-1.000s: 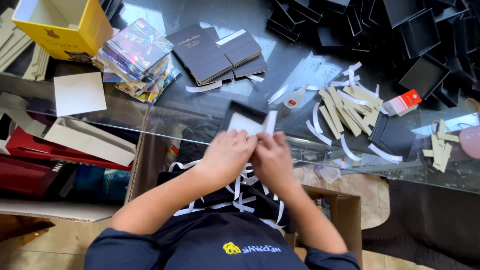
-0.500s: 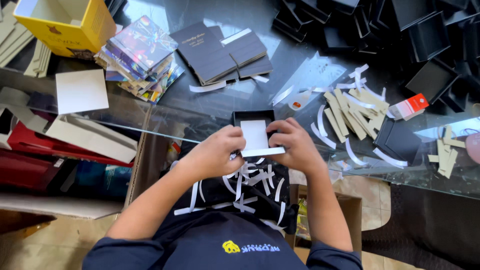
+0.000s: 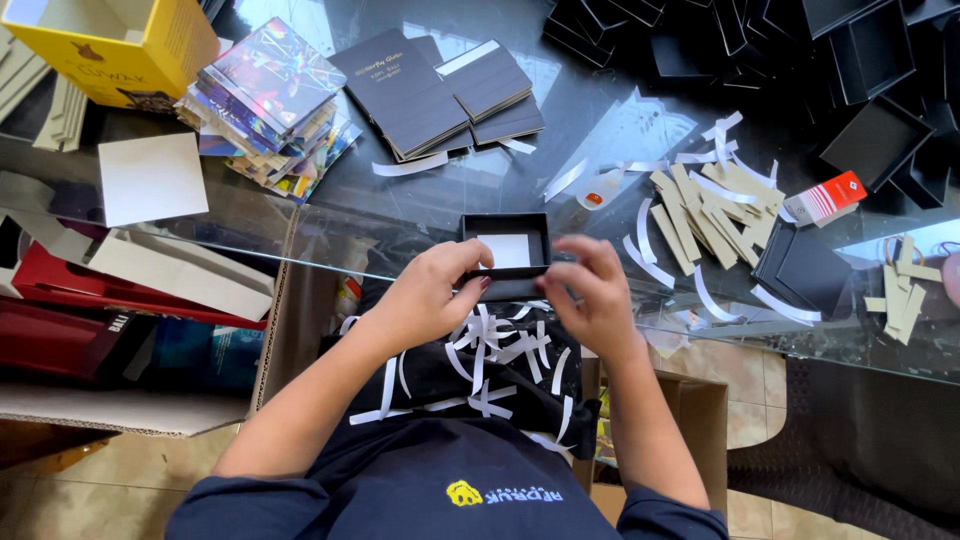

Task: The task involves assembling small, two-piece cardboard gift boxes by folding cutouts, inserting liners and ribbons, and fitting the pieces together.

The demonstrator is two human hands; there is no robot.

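A small open black box (image 3: pixel 505 243) with a white square inside rests at the near edge of the glass table (image 3: pixel 600 150). My left hand (image 3: pixel 428 293) grips its near left corner, thumb on the rim. My right hand (image 3: pixel 591 293) pinches its near right side with the fingertips. Many white paper strips (image 3: pixel 488 358) lie on the dark cloth in my lap below the hands.
A stack of flat black cards (image 3: pixel 440 85) and shiny holographic packets (image 3: pixel 270 100) lie at the back left beside a yellow box (image 3: pixel 120 45). Tan strips (image 3: pixel 705 205), a small red-and-white pack (image 3: pixel 825 197) and several empty black boxes (image 3: pixel 860 70) fill the right.
The white card that stood upright between my hands now lies flat inside the black box. Both hands have moved apart to the box's near corners.
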